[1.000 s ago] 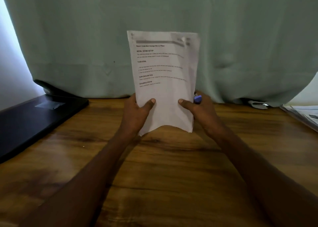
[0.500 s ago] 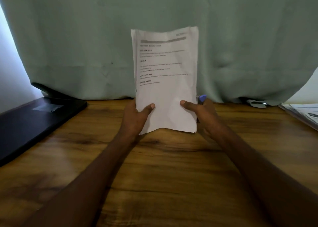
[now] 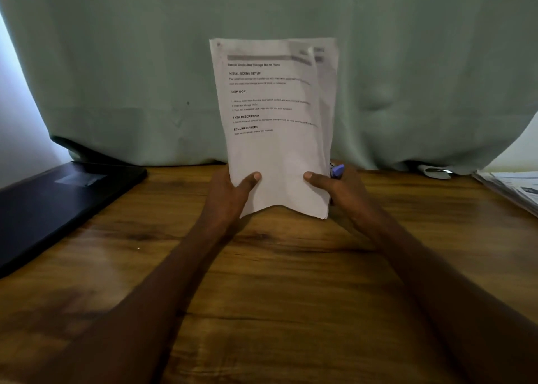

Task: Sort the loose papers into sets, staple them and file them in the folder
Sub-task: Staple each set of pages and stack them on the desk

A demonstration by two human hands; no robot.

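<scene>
Above the middle of the wooden table (image 3: pixel 262 281), a set of papers (image 3: pixel 276 150) stands upright in portrait, long axis vertical, printed face toward the camera, bottom edge lifted clear of the tabletop. Its headings read "INITIAL SCENE SETUP", "TASK GOAL", "TASK DESCRIPTION" and "REQUIRED PROPS"; the title line above them seems to say something about an under-bed storage bin, and the small body text is too blurred to read. At the top right a second sheet shows fanned out behind the front one (how many sheets there are in all cannot be told).

Each hand clamps a lower corner. On the left hand (image 3: pixel 230 197) the thumb presses the front face, the fingers hidden behind the sheets. On the right hand (image 3: pixel 340 191) the thumb does likewise, and the hand also holds a small blue object (image 3: pixel 337 170) against the paper's right edge; what it is cannot be told.

Left of the hands, a black folder (image 3: pixel 58 197) lies closed and flat on the table. At the far right edge sits a stack of loose papers (image 3: pixel 515 188). A pale green curtain (image 3: pixel 116 63) hangs behind everything.
</scene>
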